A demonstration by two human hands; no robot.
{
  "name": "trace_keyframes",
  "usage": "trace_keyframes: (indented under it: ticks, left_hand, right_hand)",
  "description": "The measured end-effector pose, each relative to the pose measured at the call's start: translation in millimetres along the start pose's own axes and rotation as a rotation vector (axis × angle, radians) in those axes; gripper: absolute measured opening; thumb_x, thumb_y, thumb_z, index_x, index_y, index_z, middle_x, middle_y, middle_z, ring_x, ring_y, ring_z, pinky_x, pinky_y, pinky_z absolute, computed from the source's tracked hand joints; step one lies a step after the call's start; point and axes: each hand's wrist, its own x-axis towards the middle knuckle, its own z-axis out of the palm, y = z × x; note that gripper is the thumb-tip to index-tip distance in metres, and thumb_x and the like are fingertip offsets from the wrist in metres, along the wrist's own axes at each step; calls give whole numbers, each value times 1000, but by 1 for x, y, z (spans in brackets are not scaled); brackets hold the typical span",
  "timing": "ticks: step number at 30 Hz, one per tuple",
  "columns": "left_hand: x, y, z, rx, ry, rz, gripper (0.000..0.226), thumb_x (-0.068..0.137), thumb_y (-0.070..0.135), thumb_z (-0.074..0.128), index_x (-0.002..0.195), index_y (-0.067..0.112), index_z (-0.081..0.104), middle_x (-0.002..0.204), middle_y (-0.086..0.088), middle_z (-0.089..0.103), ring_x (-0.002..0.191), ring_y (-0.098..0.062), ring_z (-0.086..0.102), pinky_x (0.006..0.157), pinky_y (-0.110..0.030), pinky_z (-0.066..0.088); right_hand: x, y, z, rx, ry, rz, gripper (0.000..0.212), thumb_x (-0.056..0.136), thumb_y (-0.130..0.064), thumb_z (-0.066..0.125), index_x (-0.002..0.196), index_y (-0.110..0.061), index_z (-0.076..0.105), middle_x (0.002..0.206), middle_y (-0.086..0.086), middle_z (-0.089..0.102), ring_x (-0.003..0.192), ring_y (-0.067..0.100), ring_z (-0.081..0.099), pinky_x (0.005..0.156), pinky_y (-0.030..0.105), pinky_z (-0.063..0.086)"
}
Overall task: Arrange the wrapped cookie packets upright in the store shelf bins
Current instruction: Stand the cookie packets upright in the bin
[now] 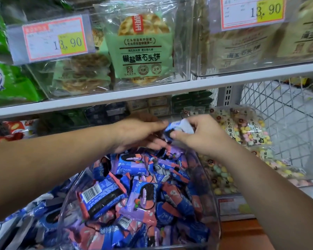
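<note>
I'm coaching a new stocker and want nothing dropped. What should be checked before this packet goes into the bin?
1. Grip on the held packet: ok, the right hand pinches it between thumb and fingers.
2. Left hand holding too: cannot tell. Its thumb meets the packet's end, but the spot is blurred.
3. Packet over the clear bin: ok, it seems to hang above the far end.
4. Binned packets upright: not ok, they lie jumbled.
5. Gap for an upright packet: not ok, none shows in the pile.
6. Room under the shelf: ok, both hands are below its edge.
</note>
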Motion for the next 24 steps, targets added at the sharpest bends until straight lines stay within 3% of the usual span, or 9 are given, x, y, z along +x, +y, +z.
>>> trace_keyframes:
  ticks: [2, 4, 7, 9, 12, 16, 19, 21, 24]
  left_hand:
    - [7, -6, -2, 321, 9, 32, 34, 102, 44, 56, 102, 11, 67, 99, -16, 76, 81, -25, 75, 77, -34, 63]
    - [13, -13, -1, 656, -129, 115, 32, 100, 44, 59, 94, 16, 72, 88, -3, 77, 75, -18, 72, 77, -31, 59]
    - [24, -20, 7, 871, -417, 130, 13, 98, 24, 67, 100, 18, 78, 91, 7, 77, 79, -4, 66, 85, -23, 53]
    - [34, -20, 14, 982, -504, 82, 17, 99, 16, 65, 111, 16, 76, 102, 7, 77, 86, -2, 64, 86, -18, 50]
    - [47, -26, 17, 1022, -570, -34, 26, 102, 9, 57, 125, 12, 69, 120, -2, 74, 94, -5, 61, 85, -11, 46]
    - [53, -31, 21, 921, -622, -133, 42, 99, -11, 40, 132, 3, 61, 132, -13, 67, 85, -7, 66, 89, -22, 52]
    - [50, -27, 28, 960, -602, -176, 45, 101, -7, 40, 143, 5, 50, 137, -9, 65, 94, -11, 66, 99, -29, 51]
    - [49, -26, 29, 949, -592, -182, 41, 100, -7, 44, 138, 5, 54, 131, -14, 68, 100, -15, 64, 104, -33, 48]
    - [45, -22, 21, 894, -526, -166, 29, 96, -8, 51, 113, 10, 66, 115, -17, 75, 84, -7, 69, 84, -21, 53]
  right_hand:
    - [4, 5, -2, -103, 163, -16, 21, 86, -36, 76, 91, -17, 70, 83, 0, 73, 79, 20, 69, 71, 40, 57]
    - [6, 6, -4, -192, 243, -81, 24, 87, -41, 71, 97, -20, 65, 90, -3, 69, 84, 20, 65, 75, 39, 56]
    - [6, 7, -1, -213, 209, -148, 17, 85, -42, 68, 82, -29, 59, 78, -10, 65, 75, 11, 62, 64, 32, 50]
    - [6, 9, 4, -214, 166, -167, 23, 85, -41, 69, 74, -26, 56, 69, -8, 62, 66, 8, 60, 56, 31, 46]
    - [6, 14, 9, -214, 108, -175, 23, 85, -38, 69, 79, -18, 59, 71, -1, 64, 67, 16, 62, 62, 39, 52]
    - [9, 20, 9, -148, 95, -137, 21, 87, -36, 70, 81, -18, 61, 73, -2, 65, 70, 16, 62, 65, 37, 51]
    - [8, 19, 9, -170, 90, -132, 23, 88, -37, 69, 83, -17, 60, 76, -2, 65, 73, 18, 62, 68, 38, 52]
    - [7, 19, 8, -179, 85, -134, 23, 88, -37, 69, 85, -16, 60, 77, -1, 66, 75, 19, 63, 71, 41, 54]
    - [6, 19, 7, -186, 85, -133, 22, 87, -40, 70, 87, -19, 62, 79, -4, 67, 76, 16, 64, 73, 42, 56]
